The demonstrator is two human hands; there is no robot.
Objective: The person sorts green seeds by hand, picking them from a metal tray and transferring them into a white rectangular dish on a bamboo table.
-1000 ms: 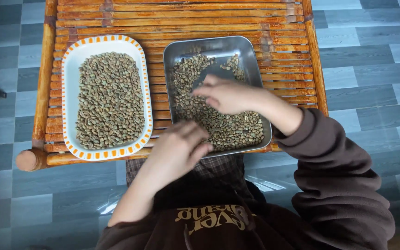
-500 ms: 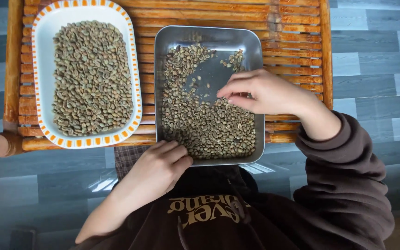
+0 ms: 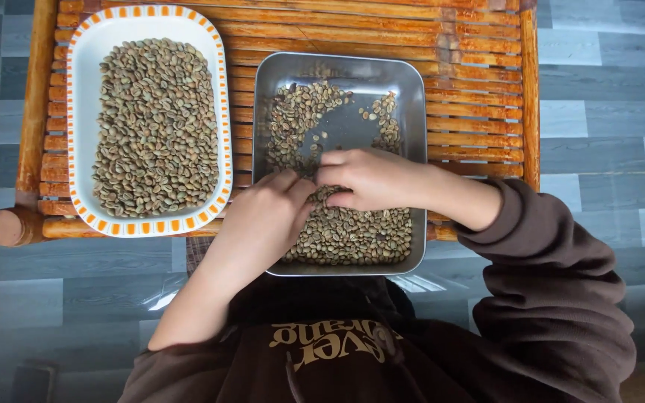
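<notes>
Beans, pale green and unroasted by the look of them, fill the near half of a square metal tray that sits on our slatted bamboo worktop; more of them lie heaped along the tray's far left side and in a thin strip at its far right, with a patch of bare metal showing between. Our left hand lies palm down on the near left part of the tray, fingers loosely bent and their tips down among the beans near the tray's middle; whether anything is pinched between them we cannot tell. Our right hand reaches in from the right, knuckles up and fingers curled down into the pile, its fingertips meeting those of the left hand; it too is partly closed, and we cannot see whether it grips any beans. Just left of the metal tray, on the same worktop, stands a white oblong dish with an orange checked rim, holding a broad, even layer of the same kind of beans. The dish and the tray are close together but not touching. Brown sleeves cover our right arm, pushed up from the wrist, and a grey tiled floor shows around the worktop.
</notes>
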